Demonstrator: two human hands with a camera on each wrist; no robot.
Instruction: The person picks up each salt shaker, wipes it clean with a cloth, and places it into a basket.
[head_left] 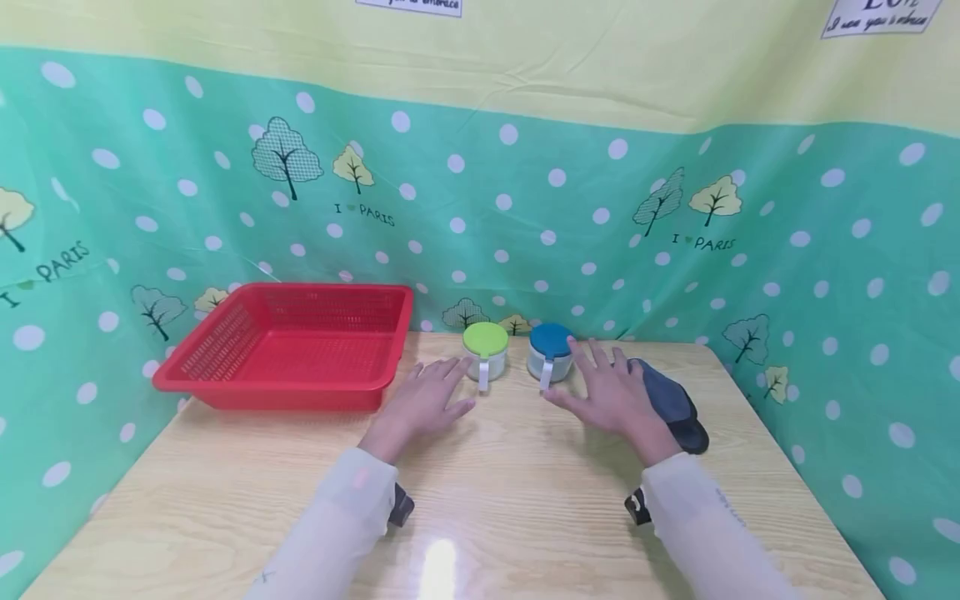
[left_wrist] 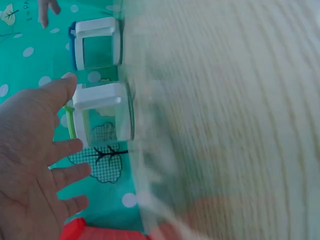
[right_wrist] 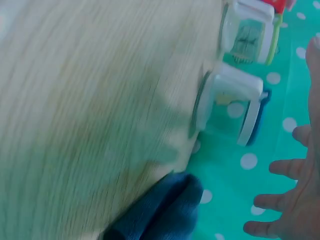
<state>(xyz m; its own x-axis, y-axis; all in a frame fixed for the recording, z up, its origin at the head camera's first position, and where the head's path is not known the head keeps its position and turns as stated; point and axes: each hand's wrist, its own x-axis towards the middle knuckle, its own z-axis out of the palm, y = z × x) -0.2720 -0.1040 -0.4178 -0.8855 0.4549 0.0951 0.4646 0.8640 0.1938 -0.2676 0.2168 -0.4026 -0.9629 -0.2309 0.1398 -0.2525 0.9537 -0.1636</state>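
Two small clear jars with white handles stand side by side at the back of the table. One, the green-lidded jar [head_left: 485, 350], is nearest my left hand [head_left: 426, 398], whose fingers are spread just to its left. The other, the blue-lidded jar [head_left: 551, 352], has my right hand [head_left: 609, 392] close at its right, fingers spread and the index fingertip overlapping the lid's edge in the head view. In the left wrist view the green-lidded jar [left_wrist: 102, 112] shows beyond the thumb. Both palms hold nothing.
A red perforated plastic basket [head_left: 300, 387] stands at the back left. Dark blue folded cloth with a black end [head_left: 667, 400] lies under and beyond my right hand. A green dotted curtain [head_left: 480, 200] hangs behind the wooden table [head_left: 510, 500].
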